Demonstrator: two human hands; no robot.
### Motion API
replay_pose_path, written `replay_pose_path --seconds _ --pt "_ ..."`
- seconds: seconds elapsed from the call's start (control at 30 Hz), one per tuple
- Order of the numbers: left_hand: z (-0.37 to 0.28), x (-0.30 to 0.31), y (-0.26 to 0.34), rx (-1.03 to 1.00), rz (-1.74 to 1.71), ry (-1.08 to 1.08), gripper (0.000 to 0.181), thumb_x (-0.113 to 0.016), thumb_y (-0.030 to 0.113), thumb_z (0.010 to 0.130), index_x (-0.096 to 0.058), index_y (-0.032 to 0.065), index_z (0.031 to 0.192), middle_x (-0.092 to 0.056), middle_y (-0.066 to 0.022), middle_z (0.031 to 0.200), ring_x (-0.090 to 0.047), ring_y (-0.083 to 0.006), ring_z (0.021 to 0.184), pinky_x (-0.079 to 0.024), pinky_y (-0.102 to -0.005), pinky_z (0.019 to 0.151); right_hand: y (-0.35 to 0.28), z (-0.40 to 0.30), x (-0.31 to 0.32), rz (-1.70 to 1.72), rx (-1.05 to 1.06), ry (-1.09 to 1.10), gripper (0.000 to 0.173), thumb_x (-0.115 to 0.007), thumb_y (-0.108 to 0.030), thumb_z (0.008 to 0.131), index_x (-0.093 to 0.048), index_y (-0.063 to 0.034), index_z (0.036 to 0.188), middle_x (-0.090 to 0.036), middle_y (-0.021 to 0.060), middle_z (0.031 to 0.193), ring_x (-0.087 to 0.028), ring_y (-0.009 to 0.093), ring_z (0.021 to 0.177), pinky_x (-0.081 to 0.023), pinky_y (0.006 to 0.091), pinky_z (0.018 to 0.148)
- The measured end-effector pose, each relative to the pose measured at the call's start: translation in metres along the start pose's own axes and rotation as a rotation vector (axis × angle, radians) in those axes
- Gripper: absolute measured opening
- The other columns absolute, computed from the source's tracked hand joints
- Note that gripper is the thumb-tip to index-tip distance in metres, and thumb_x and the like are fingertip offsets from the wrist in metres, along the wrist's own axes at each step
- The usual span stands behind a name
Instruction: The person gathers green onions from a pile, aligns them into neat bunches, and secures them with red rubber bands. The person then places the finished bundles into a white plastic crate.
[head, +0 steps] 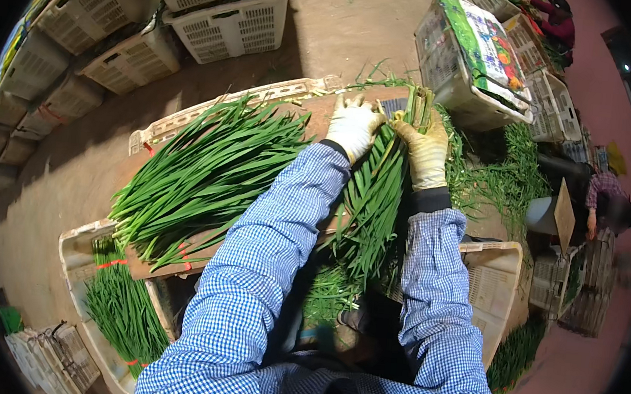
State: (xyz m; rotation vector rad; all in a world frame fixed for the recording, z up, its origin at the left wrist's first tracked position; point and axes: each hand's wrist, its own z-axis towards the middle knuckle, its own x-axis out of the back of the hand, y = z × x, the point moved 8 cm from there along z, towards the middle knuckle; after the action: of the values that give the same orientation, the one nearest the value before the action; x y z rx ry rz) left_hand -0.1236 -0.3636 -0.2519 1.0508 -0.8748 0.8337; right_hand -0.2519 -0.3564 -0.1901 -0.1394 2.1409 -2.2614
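Observation:
My right hand (425, 150), in a cream work glove, grips a bunch of long green leafy stalks (374, 202) near its pale stem ends, which stick up above the fingers. The leaves hang down over the board's edge towards me. Just left of it is my left hand (354, 124), gloved too, palm down with fingers spread by the top of the bunch; whether it touches the stems is hard to tell. A large loose pile of the same green leaves (211, 171) lies on the brown board (162, 245) to the left.
A plastic crate (75, 274) at lower left holds tied green bundles (126, 304). Another crate (496, 291) stands at right. Stacked crates (229, 26) and a crate with a printed sack (484, 43) stand beyond. Leaf scraps (511, 180) litter the floor. Two people work at far right.

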Motion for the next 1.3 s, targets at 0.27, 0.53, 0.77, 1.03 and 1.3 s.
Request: replay_pose_path --seconds 0.27,0.53,0.77,1.03,1.3 --pt "0.0 -0.007 -0.004 0.013 0.029 0.002 0.039 -0.067 0.02 0.082 -0.067 0.0239 0.12 -0.06 -0.0112 0.131 -0.049 -0.0346 0.129 -0.032 -0.0572 0.109 -0.141 -0.066 0.064 0.674 0.145 -0.221 0.063 -0.072 -0.009 0.077 -0.05 0.0028 0.135 -0.063 0.0072 0.095 -0.065 0.017 0.077 -0.058 0.0339 0.072" --pt "-0.072 0.11 0.092 0.098 -1.421 -0.19 0.108 -0.082 0.048 0.073 -0.025 0.0076 0.155 -0.036 -0.0171 0.154 -0.032 -0.0283 0.143 -0.033 -0.042 0.114 -0.102 -0.123 0.072 0.41 -0.086 -0.098 0.074 -0.076 -0.008 0.077 -0.043 -0.0014 0.143 -0.065 0.0068 0.098 -0.066 0.016 0.078 -0.059 0.0303 0.071" --pt "-0.185 0.05 0.168 0.27 -1.854 -0.448 0.071 -0.082 0.031 0.078 -0.05 0.0017 0.134 -0.062 -0.0045 0.117 -0.059 -0.0177 0.105 -0.047 -0.0322 0.093 -0.078 -0.171 0.016 0.442 -0.129 -0.145 0.062 -0.075 -0.004 0.076 -0.052 -0.0021 0.134 -0.068 0.0085 0.111 -0.065 0.018 0.099 -0.053 0.0319 0.09" --pt "-0.214 0.037 0.143 0.409 -1.63 -0.256 0.058 -0.084 0.013 0.076 -0.055 0.0016 0.125 -0.066 -0.0047 0.102 -0.064 -0.016 0.088 -0.054 -0.0301 0.079 -0.078 -0.205 0.037 -0.101 -0.074 0.008 0.038 -0.072 -0.015 0.083 -0.061 0.002 0.116 -0.067 0.0081 0.104 -0.06 0.018 0.09 -0.049 0.0318 0.084" --pt "-0.226 0.052 0.139 0.478 -1.815 -0.34 0.035 -0.071 0.02 0.09 -0.06 0.002 0.117 -0.064 -0.0025 0.101 -0.059 -0.0122 0.089 -0.049 -0.0277 0.082 -0.049 -0.201 0.039 0.132 -0.116 0.07 0.03 -0.058 -0.009 0.092 -0.061 0.0044 0.119 -0.066 0.0049 0.104 -0.058 0.014 0.091 -0.046 0.0277 0.087"
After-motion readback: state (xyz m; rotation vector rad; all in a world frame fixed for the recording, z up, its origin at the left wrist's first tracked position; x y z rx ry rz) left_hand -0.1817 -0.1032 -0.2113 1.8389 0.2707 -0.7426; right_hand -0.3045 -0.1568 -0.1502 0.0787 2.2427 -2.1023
